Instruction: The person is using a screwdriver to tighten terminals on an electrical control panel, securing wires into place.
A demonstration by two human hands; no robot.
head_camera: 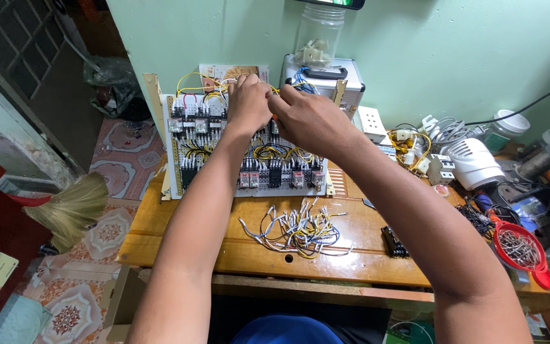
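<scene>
Already the upright white relay panel [249, 150] on the wooden table [192, 248] carries many yellow and blue leads; both hands, left [248, 102] and right [307, 114], pinch a yellow wire [192, 78] at its top edge; a heap of cut wires [297, 229] lies loose, so wiring looks partly done.

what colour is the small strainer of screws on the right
Red strainer, best seen in the head view.
</scene>
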